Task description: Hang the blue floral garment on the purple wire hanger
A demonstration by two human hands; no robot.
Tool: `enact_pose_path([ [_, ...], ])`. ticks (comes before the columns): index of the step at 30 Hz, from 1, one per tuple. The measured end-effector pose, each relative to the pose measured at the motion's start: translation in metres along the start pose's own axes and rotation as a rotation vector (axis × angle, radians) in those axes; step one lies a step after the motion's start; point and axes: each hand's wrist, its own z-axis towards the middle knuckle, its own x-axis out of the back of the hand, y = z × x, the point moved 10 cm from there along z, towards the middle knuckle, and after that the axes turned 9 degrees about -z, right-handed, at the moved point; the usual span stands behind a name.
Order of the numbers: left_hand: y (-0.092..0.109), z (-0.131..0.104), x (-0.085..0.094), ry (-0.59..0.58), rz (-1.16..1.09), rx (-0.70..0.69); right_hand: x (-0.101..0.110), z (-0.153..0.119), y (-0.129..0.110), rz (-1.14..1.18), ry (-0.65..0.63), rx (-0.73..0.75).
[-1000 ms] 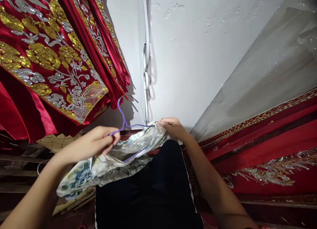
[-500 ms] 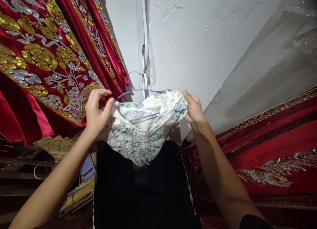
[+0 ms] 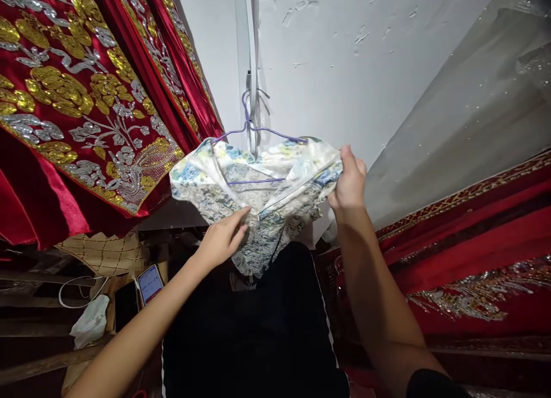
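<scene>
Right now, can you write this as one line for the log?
floral garment: on purple hanger | left grip: open, at garment's front | right grip: closed on garment's side edge | phone: screen lit

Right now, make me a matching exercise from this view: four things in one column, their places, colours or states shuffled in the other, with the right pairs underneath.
Things
1. Wire hanger
2. Left hand
3. Right hand
4. Phone

Places, colours or states
A. Gripping the outer edge of the floral garment
B. Screen lit, at the picture's lower left
C. Purple, partly inside the garment
D. Fingers spread, at the garment's front near the point of its neckline

Right pairs: 1-C, 2-D, 3-A, 4-B
</scene>
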Motion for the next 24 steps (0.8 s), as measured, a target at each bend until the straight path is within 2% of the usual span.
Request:
enact_pose_path([
  [2, -0.004, 0.002, -0.012, -0.047, -0.049, 0.073, 0.022, -0.012, 0.018, 0.104, 0.126, -0.126],
  [4, -0.006, 0.005, -0.024, -0.061, -0.085, 0.102, 0.034, -0.030, 0.030, 0.169, 0.181, -0.193],
  [10, -0.015, -0.005, -0.069, -0.067, -0.185, 0.216, 0.036, -0.073, 0.058, 0.140, 0.189, -0.340],
  [13, -0.021, -0.020, -0.076, 0.027, -0.310, 0.285, 0.041, -0.086, 0.062, 0.012, 0.212, -0.320],
  [15, -0.028, -0.031, -0.076, 0.105, -0.393, 0.336, 0.055, -0.104, 0.058, -0.097, 0.320, -0.274],
  [17, -0.034, -0.040, -0.076, 0.163, -0.472, 0.382, 0.070, -0.136, 0.051, -0.218, 0.461, -0.226],
  [19, -0.038, -0.048, -0.078, 0.200, -0.538, 0.418, 0.072, -0.173, 0.047, -0.323, 0.508, -0.213],
  [21, -0.039, -0.052, -0.081, 0.224, -0.574, 0.445, 0.050, -0.204, 0.059, -0.328, 0.336, -0.278],
  [22, -0.039, -0.054, -0.082, 0.234, -0.581, 0.453, 0.032, -0.216, 0.066, -0.308, 0.201, -0.301],
  [24, -0.034, -0.055, -0.084, 0.236, -0.591, 0.453, -0.015, -0.239, 0.082, -0.253, -0.150, -0.350],
])
